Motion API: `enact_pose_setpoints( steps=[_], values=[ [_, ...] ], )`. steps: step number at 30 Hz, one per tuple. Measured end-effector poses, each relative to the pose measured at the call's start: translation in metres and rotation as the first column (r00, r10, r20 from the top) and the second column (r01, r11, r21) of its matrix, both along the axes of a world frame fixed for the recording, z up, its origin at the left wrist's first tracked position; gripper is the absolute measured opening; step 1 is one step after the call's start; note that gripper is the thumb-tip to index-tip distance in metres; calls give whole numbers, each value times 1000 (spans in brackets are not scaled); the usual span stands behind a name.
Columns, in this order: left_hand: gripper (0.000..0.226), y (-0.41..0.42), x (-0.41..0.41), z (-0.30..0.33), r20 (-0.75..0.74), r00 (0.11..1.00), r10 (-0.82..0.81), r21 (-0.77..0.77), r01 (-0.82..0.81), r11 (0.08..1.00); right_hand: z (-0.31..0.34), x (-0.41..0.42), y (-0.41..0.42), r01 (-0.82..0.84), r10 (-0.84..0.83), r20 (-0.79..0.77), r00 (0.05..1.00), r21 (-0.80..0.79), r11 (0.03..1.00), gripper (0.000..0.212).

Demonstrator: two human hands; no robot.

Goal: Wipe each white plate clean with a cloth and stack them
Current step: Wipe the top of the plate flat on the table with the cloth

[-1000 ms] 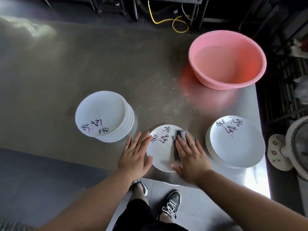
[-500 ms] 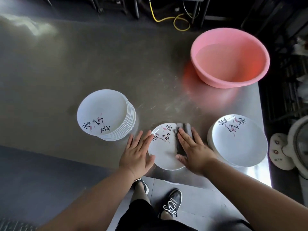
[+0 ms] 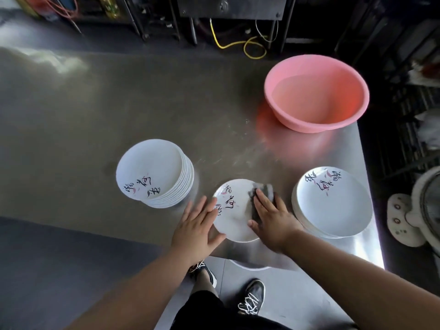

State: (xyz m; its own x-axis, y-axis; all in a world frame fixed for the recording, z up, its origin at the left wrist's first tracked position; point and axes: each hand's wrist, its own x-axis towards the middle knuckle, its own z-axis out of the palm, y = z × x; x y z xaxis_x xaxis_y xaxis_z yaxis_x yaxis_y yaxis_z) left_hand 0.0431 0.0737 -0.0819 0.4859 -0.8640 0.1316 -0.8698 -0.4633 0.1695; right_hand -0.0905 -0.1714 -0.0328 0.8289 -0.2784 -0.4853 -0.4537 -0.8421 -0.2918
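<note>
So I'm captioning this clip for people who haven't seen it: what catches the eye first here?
The pink basin at the table's far right corner stands out most. Near the front edge, the right hand presses a grey cloth flat on a lone white plate, and the left hand rests on its left rim. Plate stacks flank it: the left stack and the right stack.

We see black brush writing with small pink marks on the middle plate [image 3: 234, 210], on the top plate of the left stack [image 3: 150, 170] and on the top plate of the right stack [image 3: 333, 201]. We cannot read the words.
</note>
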Motion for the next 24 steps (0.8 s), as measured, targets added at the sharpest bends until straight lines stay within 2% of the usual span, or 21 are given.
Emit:
enact_pose_setpoints(
  steps=[3,6,9,12,15,19,23,24],
  values=[
    [51,-4,-1,-1,-23,999,44,-60,-46,997,-1,14,-13,-24,23,51,998,23,999,81],
    [49,-8,-5,1,-50,996,75,-68,-79,995,-4,-17,19,76,-75,62,995,-16,997,85],
    [52,-8,-5,3,-74,995,68,-72,-74,995,-7,-45,49,100,-100,-18,995,2,995,95],
    [51,-7,-3,3,-78,995,58,-89,-65,994,-8,-20,32,125,-124,28,992,-14,992,89],
    [49,-9,-6,1,-69,994,88,-95,-95,991,-5,9,5,160,-164,86,983,49,986,79],
    [45,-19,-22,6,-79,986,146,-82,-152,985,-5,-13,30,86,-82,50,995,-71,994,85],
    [41,-28,-30,16,-168,985,30,-92,-46,995,-2,-55,56,92,-90,-27,996,73,993,99],
    [39,-27,-27,19,-178,984,-3,-92,-14,996,-2,-53,51,70,-68,-31,997,68,995,100]
  ],
)
